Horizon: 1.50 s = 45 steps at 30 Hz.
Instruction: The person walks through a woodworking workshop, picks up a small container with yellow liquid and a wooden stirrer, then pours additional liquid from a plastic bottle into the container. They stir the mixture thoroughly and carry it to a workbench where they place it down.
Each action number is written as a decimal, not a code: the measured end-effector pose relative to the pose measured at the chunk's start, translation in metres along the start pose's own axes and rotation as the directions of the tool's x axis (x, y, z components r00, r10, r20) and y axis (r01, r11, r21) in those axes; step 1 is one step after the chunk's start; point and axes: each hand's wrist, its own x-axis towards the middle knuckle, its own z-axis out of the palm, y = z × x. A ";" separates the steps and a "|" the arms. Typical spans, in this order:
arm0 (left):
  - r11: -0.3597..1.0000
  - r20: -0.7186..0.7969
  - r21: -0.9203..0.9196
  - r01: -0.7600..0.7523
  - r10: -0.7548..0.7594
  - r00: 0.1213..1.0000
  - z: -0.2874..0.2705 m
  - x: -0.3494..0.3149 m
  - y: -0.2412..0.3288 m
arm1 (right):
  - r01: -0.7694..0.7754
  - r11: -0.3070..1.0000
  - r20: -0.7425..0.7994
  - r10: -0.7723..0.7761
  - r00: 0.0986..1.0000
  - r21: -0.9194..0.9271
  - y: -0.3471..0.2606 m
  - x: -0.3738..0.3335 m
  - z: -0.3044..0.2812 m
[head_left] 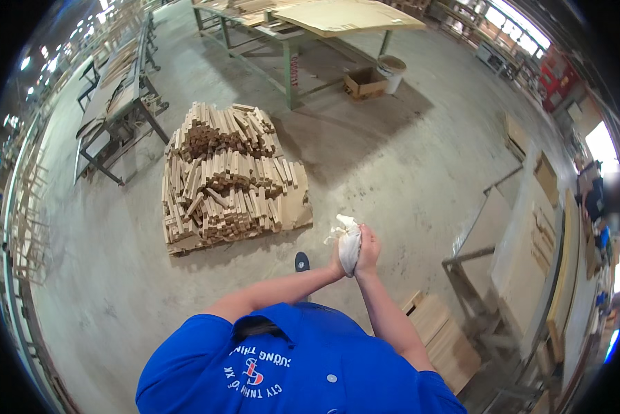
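A crumpled white bundle, which looks like cloth or a soft bag, is squeezed between my two hands in front of my body. Its loose, ragged end sticks out at the top, away from me. My left hand presses it from the left, fingers mostly hidden behind it. On the other side my right hand is closed around it with the fingers together. To the left of my hands, on the floor, a large pile of short wooden sticks lies on a sheet of cardboard.
A green-legged table with wooden panels stands ahead, a cardboard box and white bucket by it. A long bench is at far left. Wooden boards lie at lower right, near a worktable. My shoe shows below.
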 end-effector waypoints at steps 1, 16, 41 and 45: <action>0.966 0.017 0.259 -0.028 0.024 1.000 -0.014 0.009 0.005 | 0.002 1.000 -0.010 -0.002 1.000 -0.011 0.007 0.014 0.011; 0.922 0.372 0.347 0.172 -0.304 0.877 -0.127 0.357 -0.042 | -0.678 0.734 0.397 0.611 0.685 0.040 -0.019 0.365 0.078; 0.724 -0.663 -0.626 -0.289 -0.300 0.686 -0.432 0.738 -0.088 | 0.310 0.862 0.915 0.392 0.094 -0.401 0.005 0.816 0.422; 0.622 -0.667 -0.720 -0.309 -0.497 0.555 -0.540 0.760 -0.098 | 0.316 0.812 0.871 0.471 0.143 -0.491 0.063 0.866 0.519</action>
